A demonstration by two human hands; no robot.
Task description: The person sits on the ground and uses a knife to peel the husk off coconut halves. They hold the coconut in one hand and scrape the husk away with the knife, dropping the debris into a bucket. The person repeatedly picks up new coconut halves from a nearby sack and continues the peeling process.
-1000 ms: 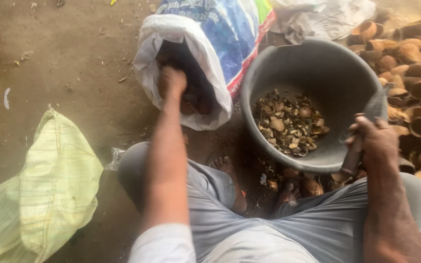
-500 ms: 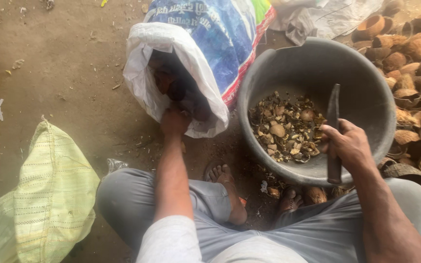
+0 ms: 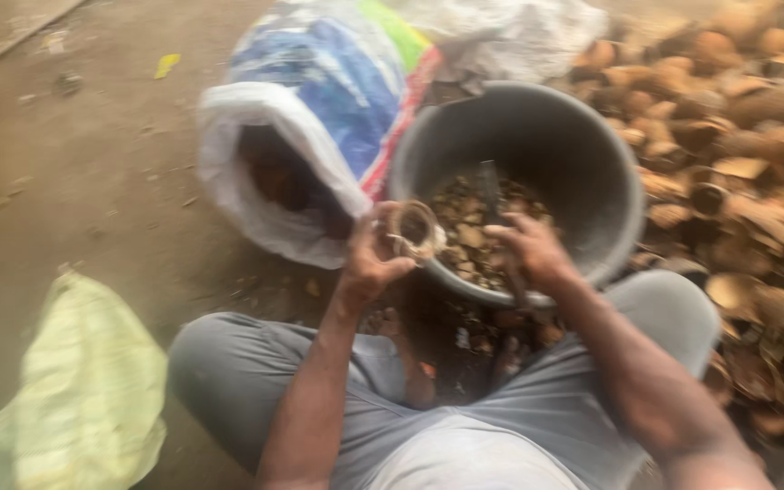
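Two hands meet over a grey plastic bucket (image 3: 592, 163): left hand (image 3: 369, 259), earlier at the woven sack (image 3: 319, 118), now grips a round coconut shell (image 3: 415, 230); right hand (image 3: 530, 249) clasps a dark blade (image 3: 490, 191).

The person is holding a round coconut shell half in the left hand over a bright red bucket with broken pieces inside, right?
Not quite: the bucket is dark grey, not red. The head view shows the left hand holding the round brown coconut shell half at the round plastic bucket's near rim, with broken brown pieces lying inside it.
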